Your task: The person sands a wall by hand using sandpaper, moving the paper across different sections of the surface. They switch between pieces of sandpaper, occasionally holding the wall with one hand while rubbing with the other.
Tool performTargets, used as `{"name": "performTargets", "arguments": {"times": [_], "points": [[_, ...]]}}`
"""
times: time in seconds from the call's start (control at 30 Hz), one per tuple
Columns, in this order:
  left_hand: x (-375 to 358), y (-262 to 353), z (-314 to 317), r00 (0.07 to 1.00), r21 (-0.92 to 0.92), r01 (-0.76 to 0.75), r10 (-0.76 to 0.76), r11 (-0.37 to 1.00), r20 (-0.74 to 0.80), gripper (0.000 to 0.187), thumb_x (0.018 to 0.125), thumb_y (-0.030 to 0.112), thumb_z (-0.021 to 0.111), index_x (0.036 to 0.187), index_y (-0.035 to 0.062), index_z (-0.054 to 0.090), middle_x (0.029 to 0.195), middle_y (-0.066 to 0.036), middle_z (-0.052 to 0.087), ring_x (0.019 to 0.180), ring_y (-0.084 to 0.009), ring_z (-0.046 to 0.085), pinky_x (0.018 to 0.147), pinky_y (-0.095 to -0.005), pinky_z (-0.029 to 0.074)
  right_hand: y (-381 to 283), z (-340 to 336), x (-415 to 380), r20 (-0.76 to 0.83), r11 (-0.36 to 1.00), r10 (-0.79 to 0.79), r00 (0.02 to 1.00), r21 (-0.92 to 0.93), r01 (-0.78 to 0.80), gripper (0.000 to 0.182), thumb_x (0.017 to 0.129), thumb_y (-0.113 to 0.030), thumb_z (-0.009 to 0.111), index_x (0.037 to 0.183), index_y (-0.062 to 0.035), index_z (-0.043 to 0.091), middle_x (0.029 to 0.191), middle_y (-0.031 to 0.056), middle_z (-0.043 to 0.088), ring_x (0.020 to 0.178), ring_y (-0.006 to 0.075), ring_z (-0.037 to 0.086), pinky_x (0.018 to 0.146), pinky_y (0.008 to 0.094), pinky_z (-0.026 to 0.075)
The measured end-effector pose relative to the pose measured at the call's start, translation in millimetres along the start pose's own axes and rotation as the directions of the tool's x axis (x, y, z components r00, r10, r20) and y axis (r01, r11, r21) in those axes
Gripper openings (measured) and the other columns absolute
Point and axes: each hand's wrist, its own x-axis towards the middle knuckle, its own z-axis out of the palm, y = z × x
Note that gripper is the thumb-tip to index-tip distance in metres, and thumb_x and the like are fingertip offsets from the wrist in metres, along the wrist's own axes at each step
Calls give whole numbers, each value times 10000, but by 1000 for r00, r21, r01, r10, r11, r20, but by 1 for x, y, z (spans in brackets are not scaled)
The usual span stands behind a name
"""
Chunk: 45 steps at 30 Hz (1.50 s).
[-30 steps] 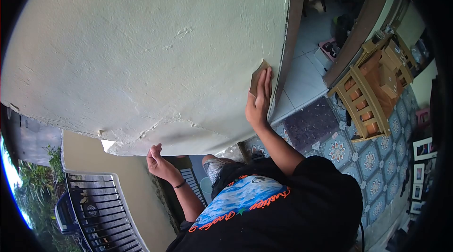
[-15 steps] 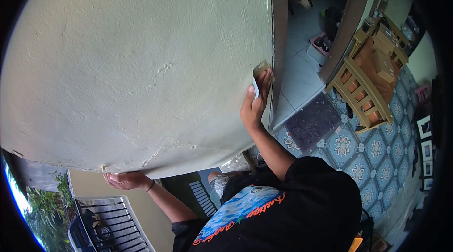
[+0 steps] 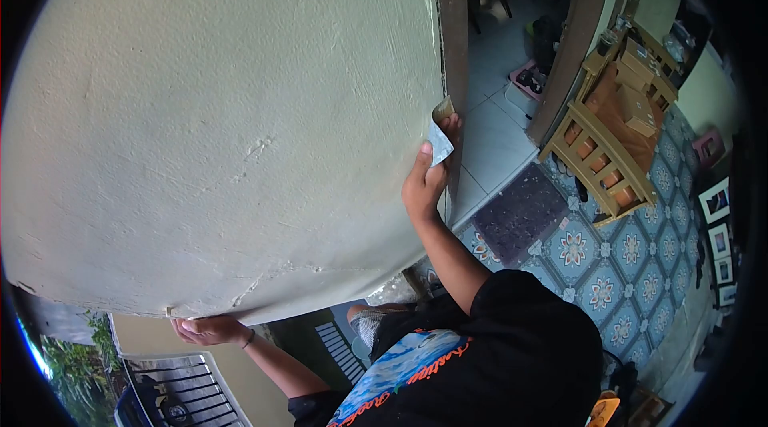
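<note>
A pale, rough painted wall (image 3: 240, 107) fills the left and middle of the view. At its right edge, beside the brown door frame (image 3: 452, 27), my right hand (image 3: 424, 183) holds a bent sheet of sandpaper (image 3: 439, 144) between thumb and fingers. The sheet shows a light bluish back and a tan face. My left hand (image 3: 210, 330) rests at the wall's lower edge with its fingers close together; whatever it may hold is hidden.
Past the doorway lies a tiled floor (image 3: 488, 139). A dark doormat (image 3: 522, 215) is on the patterned tiles. At the right stands a wooden bench (image 3: 604, 163) with boxes. Lower left shows a metal railing (image 3: 188, 391).
The view has shifted a little. My right hand's sheet has tilted outward at the wall edge and shows more of its bluish back. My left hand remains at the lower edge.
</note>
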Motion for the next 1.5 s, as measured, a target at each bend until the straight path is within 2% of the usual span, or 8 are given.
{"name": "performTargets", "arguments": {"times": [0.37,0.57,0.67,0.83,1.03,1.23,1.43,1.5], "points": [[-4,4,0,999,45,33,-33,998,-2,490,947,332,298,1043,-66,568,1096,-193,564,1041,-311,509,929,-427,391,2,9,-17,-14,998,41,999,44,-40,547,984,-276,284,1399,75,219,1473,254,176,1375,401,145,1105,525,106],[-2,1,1,999,13,39,-39,999,-25,471,944,323,309,1048,-62,559,1081,-190,559,1027,-306,509,912,-431,395,14,-11,-88,315,998,-62,947,17,60,510,937,-158,368,1364,104,274,1436,309,207,1351,452,176,1096,544,129],[-2,-5,1,993,125,-114,116,986,-8,486,946,333,292,1035,-63,559,1071,-188,559,1021,-306,505,908,-437,390,21,-8,-70,226,994,-113,967,17,112,520,957,-203,338,1375,95,257,1442,293,214,1354,444,175,1097,544,113],[-1,7,-2,1000,5,7,-7,1000,-5,483,944,335,294,1011,-61,563,1072,-190,555,1016,-309,504,909,-443,392,8,0,-3,2,998,-66,998,18,66,521,979,-245,292,1397,62,242,1453,265,225,1362,423,172,1100,528,102],[-1,11,-1,1000,-49,1,-1,999,-8,480,947,331,293,1009,-58,568,1057,-188,555,1002,-308,507,903,-447,388,13,-12,-48,210,994,-101,972,-17,107,523,977,-263,290,1382,68,280,1449,254,247,1360,414,191,1100,527,103],[0,3,-1,998,12,-61,61,998,-19,475,954,313,284,983,-57,580,1032,-183,570,987,-305,512,889,-445,388,12,1,-7,13,996,-64,998,58,63,545,975,-279,306,1394,65,248,1455,251,234,1367,411,170,1101,529,109],[0,10,-1,998,5,-62,62,998,-33,473,949,299,276,988,-60,582,1017,-179,580,987,-304,516,892,-442,389,3,-11,-59,240,997,-64,969,51,53,510,977,-237,289,1387,65,271,1457,259,221,1366,414,171,1101,529,114],[0,9,-1,998,13,-52,52,999,-36,474,947,298,275,988,-60,583,1014,-178,582,989,-304,516,894,-439,389,10,-14,-39,186,995,-96,978,-17,101,503,974,-225,293,1386,62,276,1452,245,248,1370,394,178,1105,515,111]]}}
